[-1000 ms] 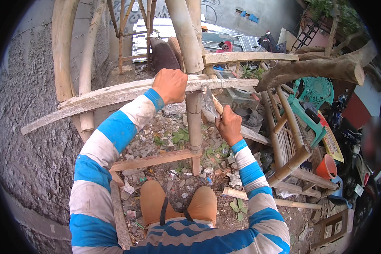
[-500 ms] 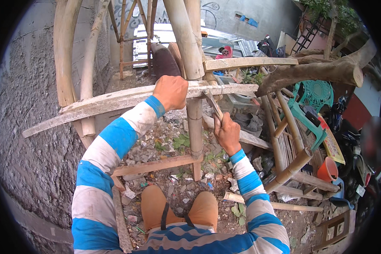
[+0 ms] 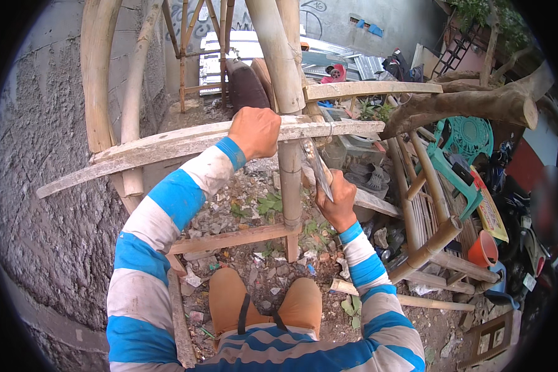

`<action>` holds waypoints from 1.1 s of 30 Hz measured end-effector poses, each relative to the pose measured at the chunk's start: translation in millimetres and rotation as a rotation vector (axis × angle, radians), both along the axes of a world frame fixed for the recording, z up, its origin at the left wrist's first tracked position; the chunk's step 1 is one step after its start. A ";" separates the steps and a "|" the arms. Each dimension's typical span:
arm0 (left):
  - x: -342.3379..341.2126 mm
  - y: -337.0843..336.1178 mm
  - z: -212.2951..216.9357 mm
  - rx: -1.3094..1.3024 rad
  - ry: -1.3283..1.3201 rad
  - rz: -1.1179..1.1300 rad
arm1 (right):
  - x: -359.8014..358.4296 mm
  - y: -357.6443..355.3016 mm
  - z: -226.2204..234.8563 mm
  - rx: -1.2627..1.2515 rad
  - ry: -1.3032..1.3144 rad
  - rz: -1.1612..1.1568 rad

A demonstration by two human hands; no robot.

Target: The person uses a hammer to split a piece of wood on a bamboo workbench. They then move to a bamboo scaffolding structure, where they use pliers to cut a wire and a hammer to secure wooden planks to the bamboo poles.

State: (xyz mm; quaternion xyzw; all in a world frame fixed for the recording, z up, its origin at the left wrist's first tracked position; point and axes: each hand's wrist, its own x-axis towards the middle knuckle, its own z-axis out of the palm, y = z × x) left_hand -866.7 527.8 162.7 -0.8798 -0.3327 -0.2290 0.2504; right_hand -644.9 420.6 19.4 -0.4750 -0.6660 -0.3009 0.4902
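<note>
Head view: left hand (image 3: 255, 131), fingers wrapped tight, clamped a weathered split bamboo slat (image 3: 186, 141) across the upright bamboo post (image 3: 289, 167). Right hand (image 3: 338, 204), fist closed on a blade (image 3: 318, 168), worked just below the slat. Risk: blade could've slipped twd knuckles; the pale, rough slat could've split or shifted.

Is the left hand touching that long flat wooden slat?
Touching. The head view shows the left hand wrapped over the wooden slat, fingers curled around its top edge.
</note>
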 end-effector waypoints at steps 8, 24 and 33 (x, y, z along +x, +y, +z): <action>6.3 4.5 -0.9 0.042 -0.082 -0.098 | 23.3 10.5 2.0 0.284 -0.159 0.196; -3.4 6.9 -1.5 0.024 -0.003 -0.017 | 5.3 29.7 -22.7 -0.059 0.122 -0.120; -3.8 -1.9 -1.9 0.038 -0.059 0.004 | 15.3 -38.0 -107.4 -0.010 0.588 0.041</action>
